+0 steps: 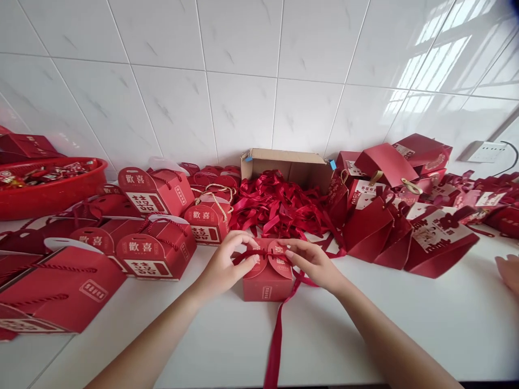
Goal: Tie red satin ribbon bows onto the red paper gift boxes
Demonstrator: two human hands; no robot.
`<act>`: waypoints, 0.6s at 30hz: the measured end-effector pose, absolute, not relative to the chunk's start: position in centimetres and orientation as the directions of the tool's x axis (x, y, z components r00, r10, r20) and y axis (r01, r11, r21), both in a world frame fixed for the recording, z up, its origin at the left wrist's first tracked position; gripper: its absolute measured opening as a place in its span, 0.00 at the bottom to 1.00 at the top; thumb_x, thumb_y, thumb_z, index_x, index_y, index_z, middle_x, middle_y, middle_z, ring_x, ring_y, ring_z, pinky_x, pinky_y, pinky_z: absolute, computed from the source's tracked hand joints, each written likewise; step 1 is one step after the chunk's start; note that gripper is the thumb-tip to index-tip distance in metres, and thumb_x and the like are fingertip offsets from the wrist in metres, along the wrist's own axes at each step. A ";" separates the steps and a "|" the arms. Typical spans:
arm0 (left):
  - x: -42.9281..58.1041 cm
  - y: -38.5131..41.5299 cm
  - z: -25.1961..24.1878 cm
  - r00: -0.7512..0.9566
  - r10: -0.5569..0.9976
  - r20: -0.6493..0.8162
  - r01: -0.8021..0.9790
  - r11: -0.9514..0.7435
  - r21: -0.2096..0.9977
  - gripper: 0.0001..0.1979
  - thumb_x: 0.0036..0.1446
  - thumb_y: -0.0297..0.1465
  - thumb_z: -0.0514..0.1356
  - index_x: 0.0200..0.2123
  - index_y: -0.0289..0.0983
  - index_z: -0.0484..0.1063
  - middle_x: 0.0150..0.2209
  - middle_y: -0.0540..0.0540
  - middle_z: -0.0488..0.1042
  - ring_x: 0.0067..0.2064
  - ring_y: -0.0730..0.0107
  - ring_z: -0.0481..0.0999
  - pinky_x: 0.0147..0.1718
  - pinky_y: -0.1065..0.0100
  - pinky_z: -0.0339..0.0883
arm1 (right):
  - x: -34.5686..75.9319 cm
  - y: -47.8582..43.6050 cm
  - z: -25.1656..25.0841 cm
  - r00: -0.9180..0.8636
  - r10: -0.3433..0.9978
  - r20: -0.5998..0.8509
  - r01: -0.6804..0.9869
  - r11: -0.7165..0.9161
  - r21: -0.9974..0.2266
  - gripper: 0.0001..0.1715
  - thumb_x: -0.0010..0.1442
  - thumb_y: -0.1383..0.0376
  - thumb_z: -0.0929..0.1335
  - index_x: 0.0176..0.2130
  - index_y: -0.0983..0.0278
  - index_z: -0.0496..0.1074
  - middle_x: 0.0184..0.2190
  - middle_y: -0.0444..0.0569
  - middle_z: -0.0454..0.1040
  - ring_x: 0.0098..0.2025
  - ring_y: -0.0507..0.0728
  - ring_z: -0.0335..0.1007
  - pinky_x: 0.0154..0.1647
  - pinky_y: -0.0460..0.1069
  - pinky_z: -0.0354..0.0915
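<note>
A small red gift box (267, 283) with rounded top flaps stands on the white table in front of me. Dark red ribbon (277, 335) passes through its top, and one long end trails over the table's front edge. My left hand (229, 262) curls at the left of the box top, thumb and fingers round a loop of the ribbon. At the right side of the top, my right hand (312, 262) has its fingertips on the flap and ribbon, its fingers bent. The fingertips partly cover the ribbon there.
Behind the box, tangled ribbon (279, 208) spills from a cardboard box (290, 156). Red boxes with rope handles (156, 254) crowd the left, near a red basin (48, 194) of sweets. More red boxes (438, 237) fill the right, where another person's hand (508, 273) shows.
</note>
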State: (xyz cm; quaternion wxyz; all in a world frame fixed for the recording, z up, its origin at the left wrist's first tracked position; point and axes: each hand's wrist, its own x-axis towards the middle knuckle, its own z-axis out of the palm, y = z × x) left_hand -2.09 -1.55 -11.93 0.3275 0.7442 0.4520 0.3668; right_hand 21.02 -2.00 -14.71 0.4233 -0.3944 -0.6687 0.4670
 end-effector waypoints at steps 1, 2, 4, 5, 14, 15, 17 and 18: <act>-2.1 -1.5 -12.1 0.310 0.924 0.227 0.415 -0.346 0.842 0.10 0.54 0.34 0.59 0.40 0.41 0.67 0.49 0.44 0.69 0.55 0.59 0.68 0.46 0.63 0.68 | 20.9 -2.1 -14.7 -0.341 0.925 0.171 0.090 0.213 -0.973 0.23 0.61 0.53 0.65 0.52 0.61 0.70 0.40 0.51 0.74 0.42 0.56 0.70 0.44 0.53 0.69; -2.2 -1.4 -12.2 0.292 0.936 0.199 0.394 -0.307 0.866 0.13 0.53 0.35 0.60 0.42 0.42 0.66 0.50 0.44 0.68 0.56 0.59 0.67 0.46 0.63 0.68 | 20.8 -2.1 -14.6 -0.341 0.928 0.150 0.068 0.183 -0.981 0.24 0.61 0.52 0.66 0.52 0.61 0.70 0.38 0.49 0.74 0.40 0.55 0.70 0.43 0.52 0.69; -2.2 -1.2 -12.4 0.250 0.960 0.130 0.346 -0.214 0.914 0.20 0.50 0.36 0.63 0.46 0.42 0.63 0.52 0.43 0.67 0.57 0.58 0.66 0.46 0.62 0.68 | 20.5 -2.3 -14.5 -0.322 0.939 0.123 0.046 0.145 -0.988 0.24 0.60 0.52 0.67 0.51 0.61 0.69 0.31 0.46 0.71 0.34 0.53 0.68 0.38 0.50 0.68; -2.3 -1.2 -12.5 0.239 0.967 0.091 0.320 -0.167 0.933 0.22 0.49 0.37 0.64 0.47 0.42 0.62 0.53 0.43 0.66 0.56 0.58 0.66 0.46 0.61 0.68 | 20.4 -2.3 -14.6 -0.311 0.944 0.113 0.028 0.128 -0.991 0.24 0.58 0.52 0.68 0.51 0.62 0.69 0.29 0.44 0.69 0.32 0.52 0.67 0.36 0.49 0.67; -2.4 -1.0 -12.1 0.295 0.941 -0.163 0.324 0.062 0.944 0.18 0.49 0.43 0.63 0.38 0.39 0.65 0.41 0.46 0.72 0.43 0.62 0.72 0.41 0.62 0.66 | 20.5 -2.1 -15.6 -0.364 0.928 -0.078 -0.115 -0.128 -0.985 0.23 0.54 0.51 0.71 0.30 0.62 0.58 0.22 0.36 0.57 0.19 0.45 0.48 0.20 0.43 0.46; -2.4 -1.0 -12.1 0.334 0.925 -0.182 0.311 0.074 0.947 0.17 0.50 0.43 0.62 0.37 0.38 0.67 0.40 0.46 0.72 0.43 0.62 0.72 0.42 0.62 0.66 | 20.6 -2.1 -15.5 -0.404 0.907 -0.115 -0.081 -0.161 -0.984 0.25 0.55 0.50 0.70 0.27 0.63 0.56 0.20 0.35 0.53 0.19 0.44 0.43 0.20 0.43 0.41; -2.4 -0.9 -12.1 0.396 0.894 -0.210 0.271 0.104 0.957 0.16 0.52 0.43 0.61 0.36 0.37 0.70 0.38 0.46 0.74 0.42 0.62 0.73 0.42 0.62 0.65 | 20.8 -2.0 -15.3 -0.442 0.883 -0.157 -0.038 -0.194 -0.980 0.29 0.55 0.49 0.70 0.23 0.63 0.53 0.18 0.35 0.46 0.19 0.45 0.36 0.20 0.45 0.36; -2.5 -0.9 -12.1 0.408 0.887 -0.214 0.255 0.114 0.960 0.15 0.52 0.43 0.61 0.34 0.36 0.71 0.37 0.45 0.74 0.40 0.62 0.73 0.41 0.63 0.64 | 20.9 -2.0 -15.3 -0.437 0.886 -0.159 -0.038 -0.194 -0.980 0.30 0.54 0.49 0.70 0.22 0.63 0.51 0.17 0.34 0.44 0.19 0.45 0.35 0.20 0.45 0.35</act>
